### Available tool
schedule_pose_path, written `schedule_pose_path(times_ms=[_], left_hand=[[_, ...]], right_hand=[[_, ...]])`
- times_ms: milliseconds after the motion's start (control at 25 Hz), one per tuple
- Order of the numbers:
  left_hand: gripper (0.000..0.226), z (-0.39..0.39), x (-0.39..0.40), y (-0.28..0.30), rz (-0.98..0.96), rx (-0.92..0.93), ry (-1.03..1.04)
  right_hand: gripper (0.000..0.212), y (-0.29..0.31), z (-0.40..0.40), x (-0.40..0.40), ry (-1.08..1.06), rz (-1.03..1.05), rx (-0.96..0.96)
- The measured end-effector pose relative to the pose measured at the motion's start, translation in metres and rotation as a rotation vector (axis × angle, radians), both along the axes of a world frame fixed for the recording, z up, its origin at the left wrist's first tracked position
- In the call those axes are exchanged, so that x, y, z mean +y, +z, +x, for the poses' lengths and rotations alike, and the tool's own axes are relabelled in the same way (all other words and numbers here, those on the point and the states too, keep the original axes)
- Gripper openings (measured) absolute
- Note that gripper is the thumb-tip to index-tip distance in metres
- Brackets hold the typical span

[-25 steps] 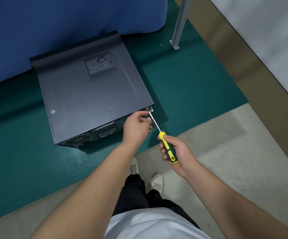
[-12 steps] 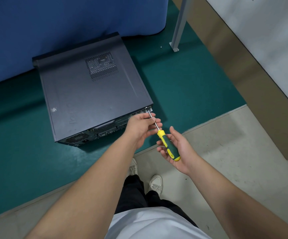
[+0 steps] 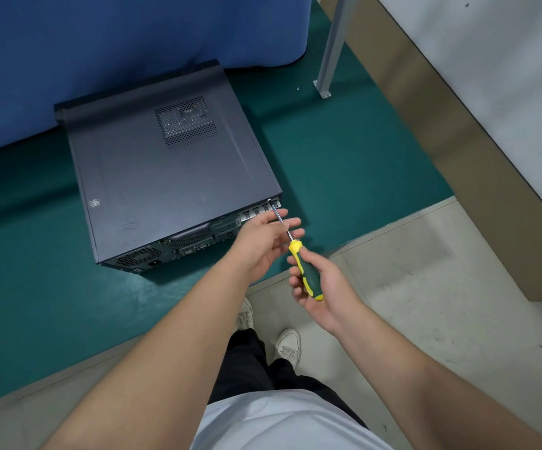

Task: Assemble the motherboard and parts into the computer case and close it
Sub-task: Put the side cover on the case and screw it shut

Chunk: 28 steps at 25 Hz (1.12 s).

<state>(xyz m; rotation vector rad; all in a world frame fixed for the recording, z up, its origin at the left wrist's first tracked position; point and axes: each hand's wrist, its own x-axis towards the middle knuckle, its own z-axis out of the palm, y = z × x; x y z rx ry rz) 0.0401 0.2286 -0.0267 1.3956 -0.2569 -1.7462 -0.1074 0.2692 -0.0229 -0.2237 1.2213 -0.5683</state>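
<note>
A dark grey computer case [image 3: 165,177] lies flat on the green mat with its side panel on and its rear ports facing me. My right hand [image 3: 321,287] holds the yellow-and-green handle of a screwdriver [image 3: 305,271]. The metal shaft runs up to a screw [image 3: 269,200] at the case's near right rear corner. My left hand [image 3: 263,235] is spread beside the shaft with its fingers straight, fingertips at the shaft.
A green mat [image 3: 344,164] covers the floor under the case, with a blue cloth [image 3: 117,43] behind it. A metal post [image 3: 331,50] stands at the back right. A brown board [image 3: 457,157] runs along the right. My shoes [image 3: 289,345] are on the pale floor.
My left hand has let go of the corner screw and opened its fingers along the shaft. My right hand has shifted its hold on the handle. The view has drifted slightly.
</note>
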Motion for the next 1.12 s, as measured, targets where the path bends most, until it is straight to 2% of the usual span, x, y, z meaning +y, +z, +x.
schedule_pose_path(times_ms=[80, 160, 360, 440, 520, 600, 680, 760, 840, 920, 1040, 1080, 1120], left_hand=[[0.032, 0.002, 0.008, -0.002, -0.018, 0.088, 0.0], [0.031, 0.004, 0.011, -0.005, -0.016, 0.051, 0.013], [0.032, 0.001, -0.002, -0.005, 0.082, -0.189, 0.028], [0.033, -0.006, -0.005, -0.003, 0.098, -0.264, 0.038], [0.029, -0.009, -0.003, -0.002, 0.069, -0.203, 0.057], [0.033, -0.005, 0.004, 0.0, 0.023, -0.036, 0.094], [0.04, 0.0, 0.007, -0.001, -0.028, 0.093, 0.137], [0.051, 0.006, 0.006, -0.001, -0.045, 0.123, 0.153], [0.057, 0.013, 0.0, 0.0, -0.034, 0.1, 0.155], [0.06, 0.013, -0.003, 0.002, -0.026, 0.046, 0.161], [0.062, 0.009, -0.008, 0.004, -0.004, -0.023, 0.189], [0.062, 0.008, -0.008, 0.004, 0.004, -0.038, 0.201], [0.061, 0.006, -0.008, 0.004, 0.009, -0.051, 0.211]], right_hand=[[0.034, 0.0, 0.001, 0.0, 0.01, 0.074, -0.083], [0.038, -0.002, 0.001, 0.0, 0.031, 0.037, -0.069], [0.034, -0.007, -0.003, 0.008, 0.064, -0.29, 0.247], [0.033, -0.01, 0.0, 0.009, 0.091, -0.36, 0.352], [0.024, -0.009, 0.004, 0.009, 0.043, -0.284, 0.286], [0.017, -0.007, 0.005, 0.009, 0.015, -0.145, 0.139], [0.02, -0.008, 0.003, 0.007, -0.022, -0.015, 0.001], [0.022, -0.005, 0.002, 0.003, -0.09, 0.099, -0.11], [0.023, -0.002, 0.007, -0.003, -0.083, 0.101, -0.122], [0.027, 0.0, 0.008, -0.001, 0.061, -0.138, 0.077], [0.031, -0.011, 0.007, 0.004, 0.462, -0.693, 0.8], [0.027, -0.014, 0.007, 0.005, 0.503, -0.808, 0.956], [0.022, -0.015, 0.008, 0.004, 0.47, -0.823, 0.963]])
